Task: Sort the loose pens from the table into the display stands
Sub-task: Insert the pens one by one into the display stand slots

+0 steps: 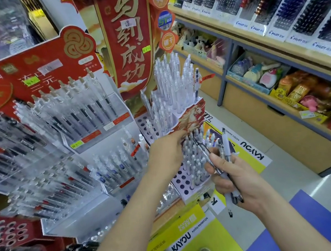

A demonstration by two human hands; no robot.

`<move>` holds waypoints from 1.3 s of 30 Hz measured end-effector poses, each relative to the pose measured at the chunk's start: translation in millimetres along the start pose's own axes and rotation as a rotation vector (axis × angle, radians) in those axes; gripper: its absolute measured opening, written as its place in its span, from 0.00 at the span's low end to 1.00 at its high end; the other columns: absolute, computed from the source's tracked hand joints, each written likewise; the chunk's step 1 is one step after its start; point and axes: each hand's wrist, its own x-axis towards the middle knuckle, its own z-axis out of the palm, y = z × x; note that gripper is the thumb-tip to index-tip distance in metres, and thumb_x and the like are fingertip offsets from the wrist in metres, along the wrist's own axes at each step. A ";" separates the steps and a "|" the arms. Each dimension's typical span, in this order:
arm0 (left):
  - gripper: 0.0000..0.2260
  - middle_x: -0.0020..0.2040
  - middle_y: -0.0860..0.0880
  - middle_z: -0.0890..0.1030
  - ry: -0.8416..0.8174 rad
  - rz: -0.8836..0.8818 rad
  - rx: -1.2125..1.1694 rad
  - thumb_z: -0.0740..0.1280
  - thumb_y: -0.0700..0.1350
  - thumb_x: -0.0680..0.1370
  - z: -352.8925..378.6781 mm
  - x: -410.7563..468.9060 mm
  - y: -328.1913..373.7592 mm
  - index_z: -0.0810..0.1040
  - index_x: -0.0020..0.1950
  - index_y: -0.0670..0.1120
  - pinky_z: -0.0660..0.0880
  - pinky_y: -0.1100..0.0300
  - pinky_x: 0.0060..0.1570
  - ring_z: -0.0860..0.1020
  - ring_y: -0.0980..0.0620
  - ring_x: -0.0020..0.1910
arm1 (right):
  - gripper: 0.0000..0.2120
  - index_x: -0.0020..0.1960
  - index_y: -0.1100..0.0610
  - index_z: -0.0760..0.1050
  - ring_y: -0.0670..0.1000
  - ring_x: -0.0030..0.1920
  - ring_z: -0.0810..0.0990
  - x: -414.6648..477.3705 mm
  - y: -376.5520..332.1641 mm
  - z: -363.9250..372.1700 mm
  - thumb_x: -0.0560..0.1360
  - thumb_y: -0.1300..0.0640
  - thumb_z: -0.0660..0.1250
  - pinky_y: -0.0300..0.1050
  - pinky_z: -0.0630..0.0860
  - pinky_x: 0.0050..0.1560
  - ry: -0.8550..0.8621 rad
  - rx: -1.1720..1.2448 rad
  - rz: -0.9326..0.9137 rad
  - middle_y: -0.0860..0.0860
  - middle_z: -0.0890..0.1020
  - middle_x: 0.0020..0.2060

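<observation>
Wall shelves (254, 35) of packed pens and toys close the right side, leaving an open floor aisle (292, 171) between them and the yellow table (185, 234). A red banner (127, 35) rises behind the crowded white tiered stand (181, 181), and acrylic racks (107, 137) press against its left edge. The left hand (166, 152) reaches to the stand's horse-printed front panel (190, 115), fingertips at its lower edge; whether they pinch anything cannot be told. The right hand (237, 179), just off the stand's right edge, curls round a bundle of loose pens (225, 144).
</observation>
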 end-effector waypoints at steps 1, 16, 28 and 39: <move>0.16 0.51 0.50 0.83 0.020 -0.066 -0.230 0.59 0.39 0.81 -5.6 -8.5 4.3 0.77 0.66 0.51 0.77 0.57 0.44 0.81 0.50 0.45 | 0.14 0.51 0.55 0.72 0.44 0.18 0.64 0.0 0.1 -0.7 0.70 0.55 0.73 0.34 0.62 0.18 -0.016 0.000 -0.001 0.54 0.74 0.33; 0.09 0.37 0.48 0.83 0.212 -0.232 -1.108 0.60 0.39 0.81 -52.3 -47.9 8.7 0.79 0.54 0.47 0.80 0.54 0.46 0.82 0.50 0.39 | 0.11 0.54 0.56 0.80 0.46 0.20 0.65 -2.6 5.8 23.3 0.75 0.54 0.64 0.34 0.59 0.20 -0.155 -0.164 0.091 0.60 0.80 0.37; 0.10 0.38 0.49 0.82 0.252 -0.286 -1.124 0.69 0.46 0.70 -106.7 -101.4 -40.1 0.81 0.48 0.43 0.80 0.59 0.37 0.79 0.51 0.36 | 0.23 0.45 0.53 0.81 0.44 0.19 0.60 15.1 36.4 76.1 0.56 0.45 0.84 0.32 0.58 0.20 -0.295 -0.202 0.079 0.51 0.68 0.24; 0.01 0.29 0.49 0.82 0.715 -0.224 -0.898 0.74 0.43 0.64 -202.9 -205.6 -131.6 0.84 0.33 0.49 0.77 0.62 0.30 0.78 0.52 0.28 | 0.14 0.50 0.64 0.78 0.45 0.21 0.60 29.2 117.3 188.6 0.71 0.54 0.66 0.36 0.51 0.21 -0.233 -0.409 0.161 0.52 0.69 0.28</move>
